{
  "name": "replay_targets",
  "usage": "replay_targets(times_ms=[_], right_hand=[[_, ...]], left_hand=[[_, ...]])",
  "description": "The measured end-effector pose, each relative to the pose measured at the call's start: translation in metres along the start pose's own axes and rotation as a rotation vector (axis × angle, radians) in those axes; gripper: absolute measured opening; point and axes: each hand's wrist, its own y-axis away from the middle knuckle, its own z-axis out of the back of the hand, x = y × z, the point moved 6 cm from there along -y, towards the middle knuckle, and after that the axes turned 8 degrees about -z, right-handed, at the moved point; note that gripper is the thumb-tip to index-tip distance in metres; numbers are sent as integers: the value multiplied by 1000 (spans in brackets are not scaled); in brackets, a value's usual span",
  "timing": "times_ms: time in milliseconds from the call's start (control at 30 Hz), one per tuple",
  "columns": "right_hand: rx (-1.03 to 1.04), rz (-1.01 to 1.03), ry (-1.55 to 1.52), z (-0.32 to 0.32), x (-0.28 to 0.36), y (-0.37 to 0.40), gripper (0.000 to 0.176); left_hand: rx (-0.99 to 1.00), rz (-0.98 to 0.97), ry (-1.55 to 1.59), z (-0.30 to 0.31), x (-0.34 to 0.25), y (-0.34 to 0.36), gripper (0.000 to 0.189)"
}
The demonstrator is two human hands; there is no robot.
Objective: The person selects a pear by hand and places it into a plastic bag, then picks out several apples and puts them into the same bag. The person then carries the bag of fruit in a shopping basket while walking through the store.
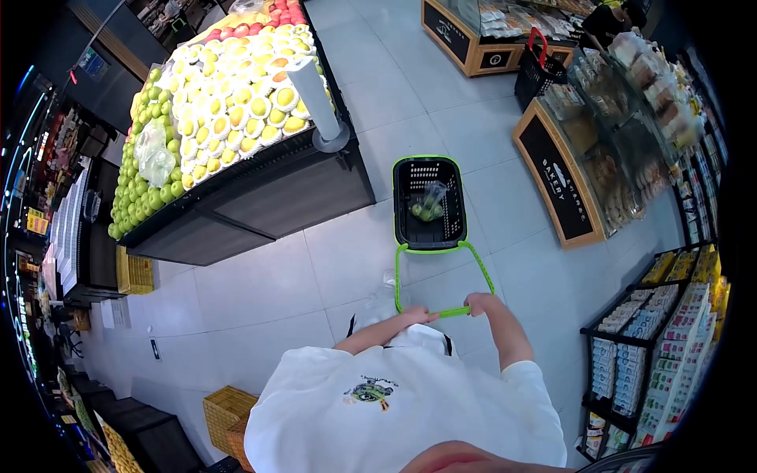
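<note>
Pale floor tiles point(260, 315) stretch through a shop, with a fruit stand point(236, 232) ahead on the left and a wooden bakery display point(558, 175) ahead on the right. In the open lane between them the black basket point(430, 251) stands, seemingly on the floor, straight ahead of the person and a little left of the midpoint between the two hands. Its long axis runs fore and aft, away from the body, with one short end facing the hands. The green handle point(453, 312) swings back from that near end, its grip lying crosswise before the person. The left hand point(419, 315) is closed on the left part of the grip, the right hand point(478, 303) on the right corner, slightly farther forward and so marginally nearer the basket. Inside lies a clear bag of green fruit point(426, 210)
</note>
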Motion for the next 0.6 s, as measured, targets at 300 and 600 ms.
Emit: replay_targets(times_ms=[300,600], right_hand=[[-97,-55,96,67,-104,-21,40],[-342,-141,152,200,-179,-32,29]], left_hand=[[-72,-17,30,21,-81,-72,83],[40,-167,342,101,-152,-161,64]])
